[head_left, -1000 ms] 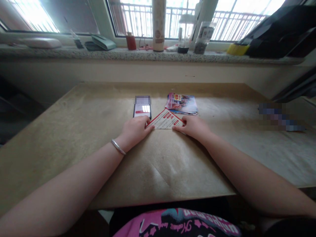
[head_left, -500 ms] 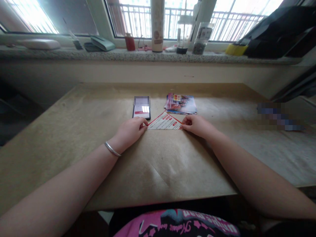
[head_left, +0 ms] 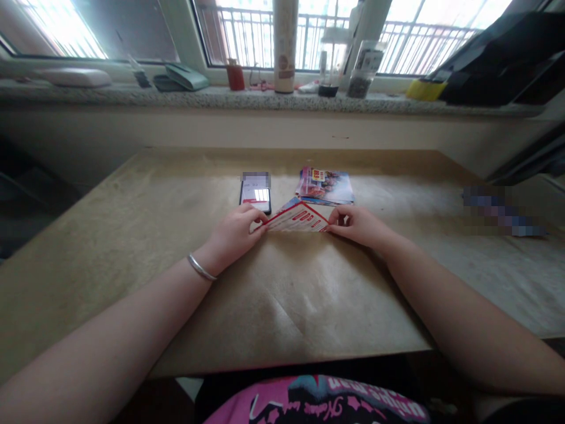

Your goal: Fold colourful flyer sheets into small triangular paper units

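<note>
Between my hands a sheet of printed paper (head_left: 300,219), folded into a triangle, stands with its top layer tilted up off the tabletop. Its near face is white with red edges and red print; a bluish layer peeks out behind at upper left. My left hand (head_left: 242,227) pinches the left corner between thumb and finger. At the right corner, my right hand (head_left: 353,222) pinches the paper likewise. A phone (head_left: 255,197) with a lit screen lies just beyond my left hand. Behind the paper rests a stack of colourful printed leaflets (head_left: 329,187).
The tan tabletop (head_left: 291,294) runs back to the wall. A blurred dark item (head_left: 503,215) lies at the far right. On the stone windowsill (head_left: 247,101) stand a red bottle (head_left: 235,76), a tall container (head_left: 285,59), clear jars (head_left: 361,73) and a green case (head_left: 185,78).
The folded paper's upper layer has lifted and tilted, showing a bluish layer behind it. Both hands still pinch its corners and have barely moved.
</note>
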Tool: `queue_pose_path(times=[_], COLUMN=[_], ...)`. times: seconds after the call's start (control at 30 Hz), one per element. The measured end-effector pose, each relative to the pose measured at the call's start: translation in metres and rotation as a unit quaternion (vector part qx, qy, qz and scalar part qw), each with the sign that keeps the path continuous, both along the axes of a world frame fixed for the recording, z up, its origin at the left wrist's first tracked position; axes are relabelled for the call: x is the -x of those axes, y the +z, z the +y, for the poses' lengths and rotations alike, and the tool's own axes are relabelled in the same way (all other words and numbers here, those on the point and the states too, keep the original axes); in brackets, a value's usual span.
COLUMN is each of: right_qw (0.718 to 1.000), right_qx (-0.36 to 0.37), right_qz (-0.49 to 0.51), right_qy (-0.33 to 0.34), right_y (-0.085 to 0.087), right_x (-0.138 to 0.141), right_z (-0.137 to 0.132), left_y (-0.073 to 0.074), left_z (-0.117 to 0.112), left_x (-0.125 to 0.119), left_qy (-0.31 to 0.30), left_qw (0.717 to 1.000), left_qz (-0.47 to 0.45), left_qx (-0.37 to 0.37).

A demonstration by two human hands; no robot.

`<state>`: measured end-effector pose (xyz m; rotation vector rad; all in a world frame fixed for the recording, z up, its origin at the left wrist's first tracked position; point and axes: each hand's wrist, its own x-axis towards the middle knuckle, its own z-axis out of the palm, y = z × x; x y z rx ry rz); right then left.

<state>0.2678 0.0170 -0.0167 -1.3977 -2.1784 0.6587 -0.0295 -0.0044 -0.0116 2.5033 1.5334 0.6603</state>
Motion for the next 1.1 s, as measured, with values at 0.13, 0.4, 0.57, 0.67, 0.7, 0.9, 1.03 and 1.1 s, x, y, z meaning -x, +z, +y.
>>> queue_pose_path(times=[0.13,0.4,0.57,0.67,0.7,0.9,1.03,1.1], right_qw=[0.996,0.967,0.964,0.963,0.961,0.942,0.929,0.925], right_qx=[-0.064,-0.12,-0.129,-0.145,-0.15,-0.203,-0.233,-0.246], right_qz=[-0.003,-0.054,-0.056,-0.065,-0.074,-0.162,-0.183,-0.179], right_qy=[0.063,0.216,0.225,0.218,0.218,0.214,0.223,0.226], right_y=[0.005,0.01,0.004,0.001,0.001,0.007,0.006,0.004], right_x=[-0.001,-0.001,-0.003,-0.003,-0.002,0.01,0.018,0.019], right_z=[-0.003,-0.004,-0.001,-0.001,-0.001,-0.013,-0.016,-0.015], left_y=[-0.003,-0.005,-0.003,0.0,0.001,0.004,0.007,0.009], left_z=[0.002,0.004,0.004,0.002,0.0,-0.008,-0.009,-0.01], left_x=[0.001,0.001,0.001,0.0,-0.001,-0.004,-0.007,-0.008], left_qy=[-0.051,-0.129,-0.143,-0.133,-0.125,-0.141,-0.197,-0.235], left_qw=[0.997,0.989,0.984,0.983,0.982,0.974,0.967,0.961], left_qz=[-0.028,-0.003,0.034,0.074,0.091,0.144,0.143,0.129], left_qx=[-0.047,-0.079,-0.099,-0.105,-0.105,-0.101,-0.078,-0.072])
